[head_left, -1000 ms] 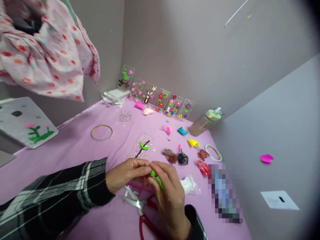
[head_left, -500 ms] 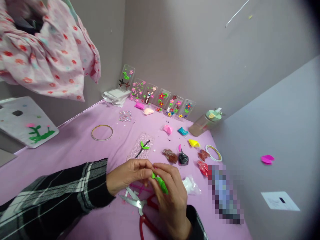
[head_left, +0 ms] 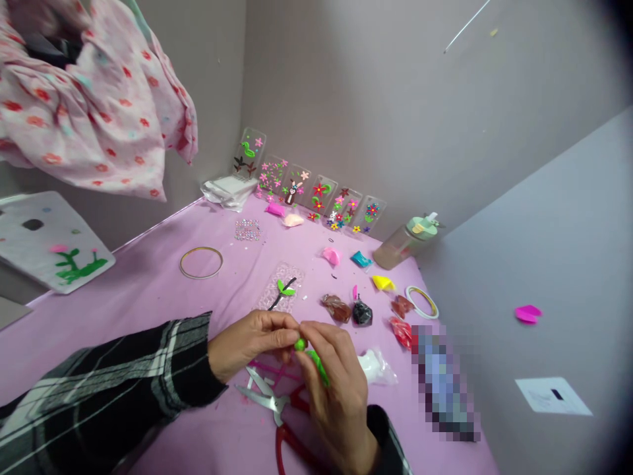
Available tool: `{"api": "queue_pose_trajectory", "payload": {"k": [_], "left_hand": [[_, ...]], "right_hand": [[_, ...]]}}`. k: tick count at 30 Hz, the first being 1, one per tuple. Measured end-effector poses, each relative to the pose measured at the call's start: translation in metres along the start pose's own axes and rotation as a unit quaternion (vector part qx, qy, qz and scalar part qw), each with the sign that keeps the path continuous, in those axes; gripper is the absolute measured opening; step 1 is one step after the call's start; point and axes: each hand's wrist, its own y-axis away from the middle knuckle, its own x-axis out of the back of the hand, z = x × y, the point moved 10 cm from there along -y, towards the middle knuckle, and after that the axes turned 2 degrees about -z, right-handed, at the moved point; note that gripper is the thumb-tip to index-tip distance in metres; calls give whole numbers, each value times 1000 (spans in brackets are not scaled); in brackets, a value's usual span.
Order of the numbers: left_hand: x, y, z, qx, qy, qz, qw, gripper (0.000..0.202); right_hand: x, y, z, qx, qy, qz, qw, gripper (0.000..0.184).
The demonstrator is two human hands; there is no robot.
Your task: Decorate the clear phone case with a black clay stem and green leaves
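Note:
My left hand (head_left: 260,338) is closed, its thumb and forefinger pinching a small bright green ball of clay (head_left: 299,344). My right hand (head_left: 337,382) curls round a larger lump of green clay (head_left: 318,365), and its fingertips meet the left ones at the small ball. Just beyond my hands lies a clear patterned phone case (head_left: 281,285) bearing a black clay stem (head_left: 275,301) with green leaves (head_left: 285,287). Below my hands, red-handled scissors (head_left: 267,400) lie with blades apart, partly covered by my right hand. A pink plastic piece (head_left: 277,373) shows under my fingers.
Wrapped clay in brown (head_left: 336,308), black (head_left: 362,313), red (head_left: 401,332) and white (head_left: 376,367) lies to the right. Decorated phone cases (head_left: 324,198) lean on the back wall near a bottle (head_left: 408,241). A bangle (head_left: 201,262) lies left; patterned cloth (head_left: 99,112) hangs above.
The small green piece at my fingertips now looks like a rounded ball set apart from the larger green lump. Both hands have stayed almost in place.

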Motion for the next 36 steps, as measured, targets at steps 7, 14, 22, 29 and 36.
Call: {"api": "queue_pose_trajectory", "payload": {"k": [7, 14, 22, 29, 36], "left_hand": [[-6, 0, -7, 20, 31, -19, 999, 71], [-2, 0, -6, 16, 23, -17, 999, 68], [-1, -2, -4, 15, 25, -24, 999, 65], [-10, -1, -6, 23, 38, -59, 997, 65], [-6, -2, -12, 18, 55, -54, 997, 62]], "right_hand": [[0, 0, 2, -9, -4, -2, 1000, 23], [0, 1, 2, -10, -6, -10, 1000, 27], [-2, 3, 3, -6, -15, -6, 1000, 33], [-4, 3, 2, -1, -12, -34, 999, 32], [-5, 7, 6, -19, -22, -28, 999, 35]]}}
